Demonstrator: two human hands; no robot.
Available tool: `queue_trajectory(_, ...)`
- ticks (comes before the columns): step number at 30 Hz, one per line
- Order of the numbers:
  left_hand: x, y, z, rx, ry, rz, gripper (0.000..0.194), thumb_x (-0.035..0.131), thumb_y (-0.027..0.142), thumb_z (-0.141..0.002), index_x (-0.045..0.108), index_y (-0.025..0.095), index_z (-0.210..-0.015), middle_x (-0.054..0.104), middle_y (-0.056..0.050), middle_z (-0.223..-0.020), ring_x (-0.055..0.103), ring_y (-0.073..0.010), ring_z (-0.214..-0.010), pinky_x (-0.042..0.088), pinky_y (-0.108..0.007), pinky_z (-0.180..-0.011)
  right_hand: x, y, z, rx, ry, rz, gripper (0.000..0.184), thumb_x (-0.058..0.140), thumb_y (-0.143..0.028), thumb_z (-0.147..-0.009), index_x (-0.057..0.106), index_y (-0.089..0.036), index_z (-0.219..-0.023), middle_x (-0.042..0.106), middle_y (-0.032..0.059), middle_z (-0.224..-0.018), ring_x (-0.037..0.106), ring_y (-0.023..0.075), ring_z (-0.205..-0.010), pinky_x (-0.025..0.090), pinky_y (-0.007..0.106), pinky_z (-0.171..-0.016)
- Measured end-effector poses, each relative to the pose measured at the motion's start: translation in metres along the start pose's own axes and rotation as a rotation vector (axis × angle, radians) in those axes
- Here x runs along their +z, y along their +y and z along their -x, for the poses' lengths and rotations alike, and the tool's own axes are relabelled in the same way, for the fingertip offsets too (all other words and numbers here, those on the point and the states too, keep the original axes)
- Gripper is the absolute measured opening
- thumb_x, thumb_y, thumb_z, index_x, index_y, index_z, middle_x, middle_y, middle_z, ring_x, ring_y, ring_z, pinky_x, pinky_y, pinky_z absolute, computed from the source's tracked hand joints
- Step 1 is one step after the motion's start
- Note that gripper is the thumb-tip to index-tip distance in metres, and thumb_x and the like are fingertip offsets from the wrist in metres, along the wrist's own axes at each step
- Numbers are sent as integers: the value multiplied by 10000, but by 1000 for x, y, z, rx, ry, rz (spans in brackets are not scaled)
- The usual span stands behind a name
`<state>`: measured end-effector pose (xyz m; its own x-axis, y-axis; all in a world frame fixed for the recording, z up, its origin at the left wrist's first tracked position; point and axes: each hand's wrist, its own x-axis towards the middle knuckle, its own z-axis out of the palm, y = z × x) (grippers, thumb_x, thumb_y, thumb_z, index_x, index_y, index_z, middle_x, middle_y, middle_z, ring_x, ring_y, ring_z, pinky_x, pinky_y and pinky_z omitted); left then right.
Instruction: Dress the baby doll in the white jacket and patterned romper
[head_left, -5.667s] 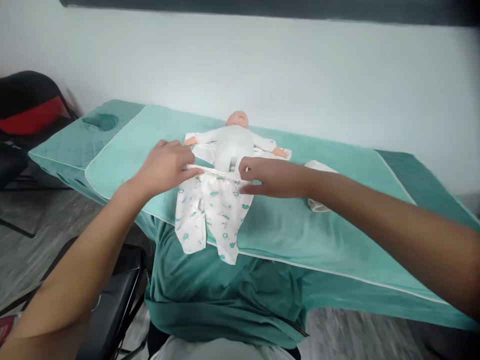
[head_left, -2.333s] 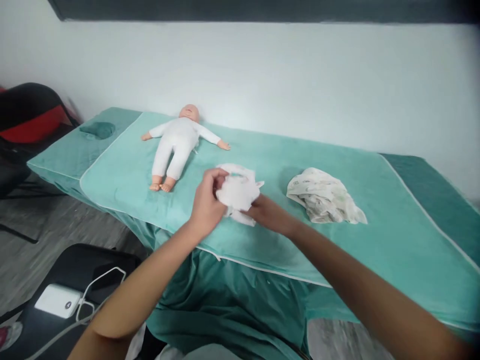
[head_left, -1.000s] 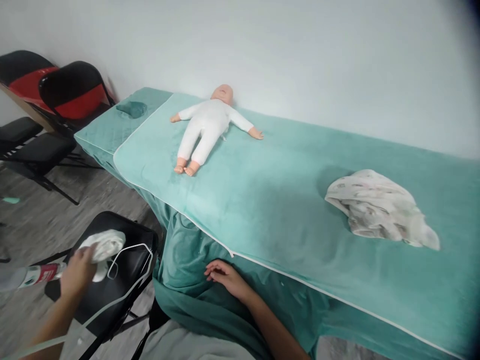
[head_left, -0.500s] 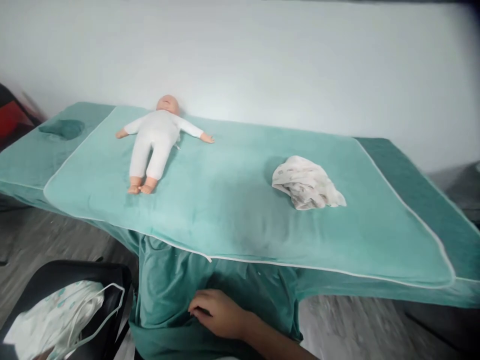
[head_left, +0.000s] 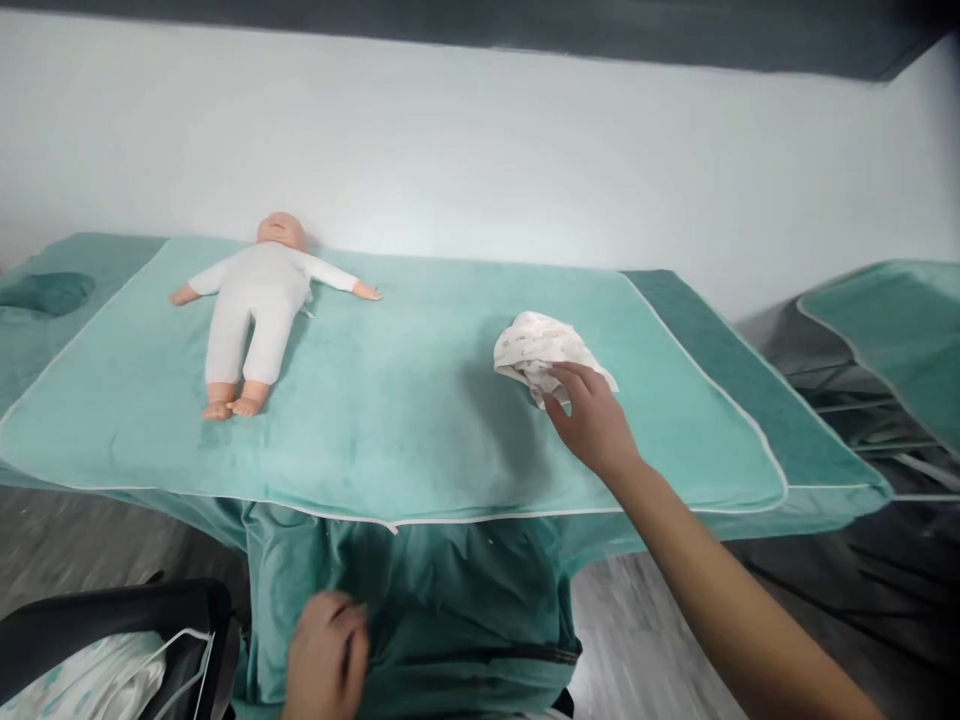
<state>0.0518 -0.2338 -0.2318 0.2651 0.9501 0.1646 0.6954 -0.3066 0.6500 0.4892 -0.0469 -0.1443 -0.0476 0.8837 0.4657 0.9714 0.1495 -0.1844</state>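
My right hand [head_left: 594, 425] reaches over the mint towel [head_left: 390, 410] on the table. Its thumb and fingers are spread and touch the near edge of a crumpled white printed cloth [head_left: 536, 343]. Low down in view, my left hand [head_left: 326, 655] lies with loosely bent fingers on the dark green cover [head_left: 420, 590] that hangs off the table's front; nothing is in it. A baby doll [head_left: 251, 310] in a white suit lies on its back at the towel's far left, well away from both hands.
A black chair [head_left: 112, 615] at the bottom left carries a white printed garment [head_left: 82, 685] and a white cable [head_left: 180, 648]. A small green bundle [head_left: 46, 293] lies at the table's far left. Another green-covered table [head_left: 892, 320] stands to the right. A white wall runs behind.
The printed garment came off the doll, was bunched up and put on the chair by my left hand. My right hand has since risen from the hanging cover to the crumpled cloth.
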Motion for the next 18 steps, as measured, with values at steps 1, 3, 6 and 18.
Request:
queue_trajectory(1,16,14,-16,24,-215,17,256,467,213,-958,710,291,-961,724,-93,-974,701,-250,-923,604,-435,-834,-4,3,-7,-7,-28,29,403,499,-309,-989,586,-169,-1357,604,195,-1402,549,358,-1296,497,550,-1057)
queue_trajectory(3,44,41,-36,111,-657,32,223,552,271,-942,714,292,-1094,721,-98,-1176,693,-273,-1066,580,-455,-938,-8,5,-20,-18,-96,86,421,497,-309,-986,576,-155,-1370,588,195,-1435,536,375,-1303,497,559,-1037)
queue_trajectory(6,73,66,-40,193,-1132,-54,376,599,367,-927,664,282,-1287,673,-155,-1327,651,-376,-1209,540,-561,-986,-7,0,-38,-6,-144,134,427,500,-283,-974,573,-139,-1370,577,195,-1458,509,397,-1332,486,571,-1024)
queue_trajectory(18,25,79,-55,-301,-1208,471,292,613,546,-895,726,325,-1047,738,11,-917,651,-184,-829,522,-315,-872,16,-130,121,-491,-1603,-785,300,679,-529,-848,689,-245,-755,577,-61,-610,458,112,-494,317,248,-489)
